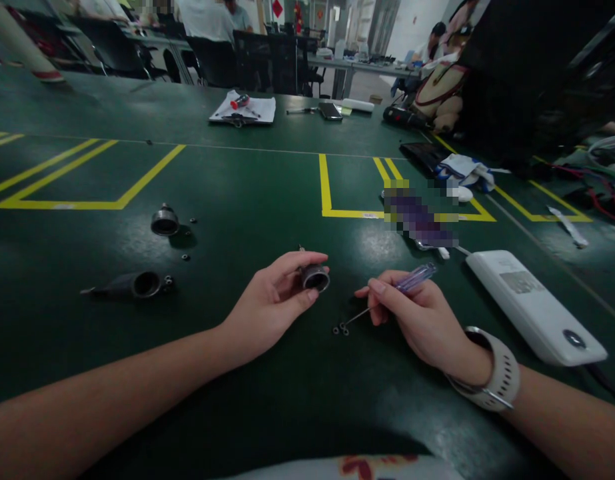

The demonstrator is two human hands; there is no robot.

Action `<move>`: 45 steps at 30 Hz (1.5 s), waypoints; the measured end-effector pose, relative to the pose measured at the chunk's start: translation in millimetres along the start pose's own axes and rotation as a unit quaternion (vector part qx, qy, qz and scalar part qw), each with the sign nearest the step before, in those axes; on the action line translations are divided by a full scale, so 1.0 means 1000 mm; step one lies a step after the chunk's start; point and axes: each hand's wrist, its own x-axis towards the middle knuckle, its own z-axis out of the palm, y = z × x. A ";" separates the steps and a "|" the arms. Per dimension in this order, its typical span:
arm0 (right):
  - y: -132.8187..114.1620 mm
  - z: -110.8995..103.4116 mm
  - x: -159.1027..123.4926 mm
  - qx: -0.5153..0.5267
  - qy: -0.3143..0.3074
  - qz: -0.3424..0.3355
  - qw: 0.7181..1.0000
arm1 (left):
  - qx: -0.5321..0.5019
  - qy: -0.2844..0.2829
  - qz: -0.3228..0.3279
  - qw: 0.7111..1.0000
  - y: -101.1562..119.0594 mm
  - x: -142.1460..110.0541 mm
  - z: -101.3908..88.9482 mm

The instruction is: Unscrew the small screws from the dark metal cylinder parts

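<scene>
Holding a small dark metal cup point(316, 280), my left hand point(267, 307) pinches it between thumb and fingers just above the bench point(257, 183), its round opening turned towards me. My right hand point(420, 310) is closed around a slim screwdriver with a clear purple handle point(414, 279), gripped like a pen, its thin shaft slanting down to the left. The tip is at a cluster of three tiny nuts point(342, 325) lying on the bench between my two hands; I cannot tell whether it touches them. A watch with a pale strap point(504, 380) circles my right wrist.

Off to the left, a longer tapered metal housing point(122, 285) lies on its side, with small metal bits point(168, 281) right beside its open end. Beyond it sits a second metal cup point(164, 223), a few loose little pieces point(186, 257) near it.

On my right rests a long white device point(532, 307), and past it a blurred-out object point(420, 220) lies across yellow tape point(326, 187). Farther away are a clipboard with papers point(262, 109), a crumpled cloth point(467, 172), black chairs point(112, 50) and other seated people point(207, 23).
</scene>
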 end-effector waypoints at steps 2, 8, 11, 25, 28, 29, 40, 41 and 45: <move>-0.005 0.001 -0.003 -0.059 0.002 -0.024 0.998 | -0.006 -0.007 0.010 1.000 -0.001 0.000 0.000; -0.021 0.006 -0.018 -0.250 -0.055 -0.224 0.940 | -0.018 -0.018 0.023 0.999 -0.003 0.000 0.001; -0.019 0.007 -0.021 -0.295 -0.093 -0.290 0.906 | -0.010 -0.011 0.021 1.000 -0.003 0.000 0.001; -0.012 0.006 -0.017 -0.367 -0.068 -0.381 0.846 | 0.018 0.004 0.021 1.000 0.002 -0.001 0.005; -0.012 0.008 -0.016 -0.371 -0.076 -0.383 0.842 | 0.020 0.006 0.020 1.000 0.002 -0.001 0.005; -0.012 0.009 -0.016 -0.373 -0.078 -0.383 0.841 | 0.019 0.010 0.019 1.000 0.002 -0.001 0.006; -0.013 0.012 -0.017 -0.384 -0.096 -0.401 0.826 | 0.021 0.058 0.037 0.997 -0.003 0.000 0.010; -0.013 0.012 -0.018 -0.388 -0.097 -0.400 0.824 | 0.023 0.057 0.038 0.997 -0.004 0.000 0.009; -0.014 0.012 -0.020 -0.371 -0.102 -0.383 0.840 | 0.029 0.055 0.030 0.998 -0.004 0.001 0.009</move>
